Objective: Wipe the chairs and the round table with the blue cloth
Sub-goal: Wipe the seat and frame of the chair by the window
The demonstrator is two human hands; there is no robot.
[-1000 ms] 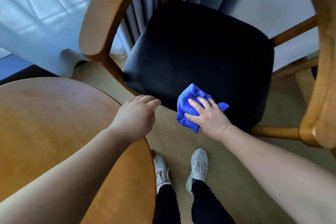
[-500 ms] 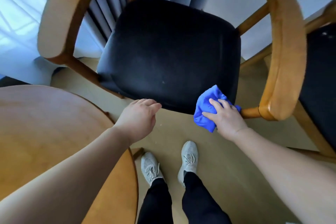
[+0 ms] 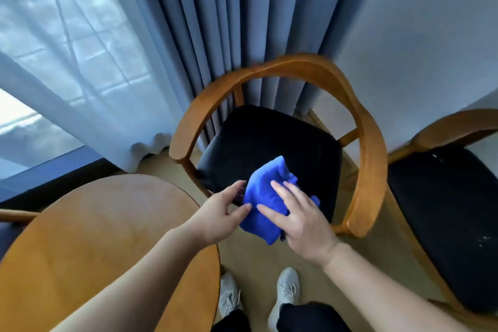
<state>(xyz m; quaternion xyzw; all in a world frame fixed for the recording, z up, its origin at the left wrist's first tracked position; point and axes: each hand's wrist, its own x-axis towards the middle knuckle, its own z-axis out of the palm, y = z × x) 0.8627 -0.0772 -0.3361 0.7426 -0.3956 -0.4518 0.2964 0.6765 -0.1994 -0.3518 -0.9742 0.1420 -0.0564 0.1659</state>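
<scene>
The blue cloth (image 3: 265, 197) is bunched between both hands, in front of the near edge of the black seat (image 3: 269, 137) of a wooden armchair (image 3: 372, 170). My left hand (image 3: 215, 215) pinches the cloth's left edge between thumb and fingers. Over the cloth's right side lies my right hand (image 3: 304, 224) with fingers spread, and a fold hangs below its palm. At the lower left is the round wooden table (image 3: 94, 237). A second armchair (image 3: 444, 210) with a black seat stands at the right.
Blue curtains (image 3: 215, 21) hang right behind the first chair, and a sheer white curtain (image 3: 67, 62) covers the window at left. A pale wall is at the right. My feet in grey shoes (image 3: 287, 288) stand on the beige floor between table and chairs.
The view has pulled back and up. My right hand brought the cloth from the seat's front right corner toward the middle, and my left hand came over and took its left edge.
</scene>
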